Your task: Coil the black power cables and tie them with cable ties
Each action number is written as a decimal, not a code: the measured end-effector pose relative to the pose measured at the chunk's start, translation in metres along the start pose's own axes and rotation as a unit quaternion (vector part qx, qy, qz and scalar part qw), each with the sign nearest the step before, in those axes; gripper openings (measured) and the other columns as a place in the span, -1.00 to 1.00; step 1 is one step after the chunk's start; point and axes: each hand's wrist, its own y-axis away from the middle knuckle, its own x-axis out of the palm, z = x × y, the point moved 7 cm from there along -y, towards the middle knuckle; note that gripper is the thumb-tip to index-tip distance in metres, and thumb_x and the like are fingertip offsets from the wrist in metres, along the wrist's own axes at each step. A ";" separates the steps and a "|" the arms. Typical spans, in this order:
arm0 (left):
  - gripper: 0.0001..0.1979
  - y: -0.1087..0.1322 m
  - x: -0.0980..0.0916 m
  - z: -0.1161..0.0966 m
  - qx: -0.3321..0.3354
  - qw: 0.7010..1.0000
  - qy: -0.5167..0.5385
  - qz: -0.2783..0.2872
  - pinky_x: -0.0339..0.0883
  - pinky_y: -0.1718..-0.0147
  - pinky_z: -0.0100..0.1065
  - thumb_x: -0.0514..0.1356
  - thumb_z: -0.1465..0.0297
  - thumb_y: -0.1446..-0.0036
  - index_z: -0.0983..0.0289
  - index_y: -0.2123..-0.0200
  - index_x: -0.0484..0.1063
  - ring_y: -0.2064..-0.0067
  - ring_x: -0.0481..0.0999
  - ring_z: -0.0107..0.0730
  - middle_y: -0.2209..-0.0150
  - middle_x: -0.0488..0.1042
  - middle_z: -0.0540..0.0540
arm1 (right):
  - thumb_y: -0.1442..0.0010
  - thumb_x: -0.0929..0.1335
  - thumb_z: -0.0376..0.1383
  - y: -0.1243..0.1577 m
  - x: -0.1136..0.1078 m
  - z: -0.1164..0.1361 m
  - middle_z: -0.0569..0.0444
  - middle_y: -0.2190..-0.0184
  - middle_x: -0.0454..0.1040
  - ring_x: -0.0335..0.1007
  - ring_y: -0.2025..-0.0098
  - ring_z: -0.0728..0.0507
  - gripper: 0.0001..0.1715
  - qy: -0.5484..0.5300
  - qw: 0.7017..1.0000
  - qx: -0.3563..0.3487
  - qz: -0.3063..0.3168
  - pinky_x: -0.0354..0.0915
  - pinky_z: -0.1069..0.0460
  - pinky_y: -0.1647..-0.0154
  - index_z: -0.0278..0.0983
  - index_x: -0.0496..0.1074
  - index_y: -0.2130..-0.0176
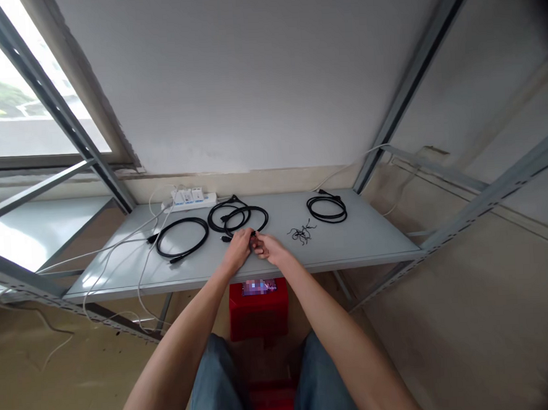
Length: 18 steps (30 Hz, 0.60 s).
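Note:
My left hand [240, 249] is closed at the near side of a coiled black power cable [267, 215], its fingers on the loop. Close beside it, my right hand [268, 248] has its fingertips pinched together at the same spot. A small dark bit shows between the two hands, too small to name. This coil overlaps a second black cable coil [211, 215] behind it. To the left lies another black coil [206, 235], and one more coil [329, 219] rests toward the right. Several short black ties [302, 233] form a loose pile right of my hands.
A white power strip [204, 201] with plugged-in adapters stands at the back left of the grey shelf [369, 236]. White cords [141, 272] trail over its left front edge. Metal uprights [368, 159] frame both sides. Below is a red stool [259, 311].

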 end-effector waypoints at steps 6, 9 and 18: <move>-0.51 0.001 0.000 0.000 -0.002 1.000 -0.012 0.001 0.33 -0.03 -0.16 -0.01 0.67 -0.12 0.28 -0.09 0.37 0.04 0.47 -0.12 0.15 0.50 0.21 | -0.46 0.23 -0.18 0.000 -0.013 0.011 0.23 0.64 0.25 0.04 0.68 0.06 -0.64 0.176 0.976 -0.117 -0.054 -0.13 0.16 0.64 -0.26 0.35 0.37; -0.45 0.001 -0.001 -0.002 0.012 1.000 -0.003 -0.005 0.32 -0.07 -0.17 -0.03 0.67 -0.19 0.26 -0.22 0.31 0.01 0.47 -0.13 0.08 0.51 0.22 | -0.42 0.22 -0.24 0.003 -0.017 0.025 0.21 0.65 0.27 0.17 0.60 0.00 -0.62 0.329 0.915 -0.218 -0.086 0.09 0.12 0.51 -0.25 0.38 0.43; -0.63 -0.001 0.003 -0.001 0.013 1.000 0.003 -0.003 0.35 -0.03 -0.19 -0.03 0.57 -0.32 0.27 -0.10 0.40 0.04 0.50 -0.14 0.11 0.53 0.22 | -0.43 0.21 -0.20 0.015 -0.018 0.030 0.05 0.45 0.53 0.37 0.41 -0.11 -0.59 0.453 0.814 -0.332 -0.151 0.16 0.06 0.29 -0.24 0.47 0.38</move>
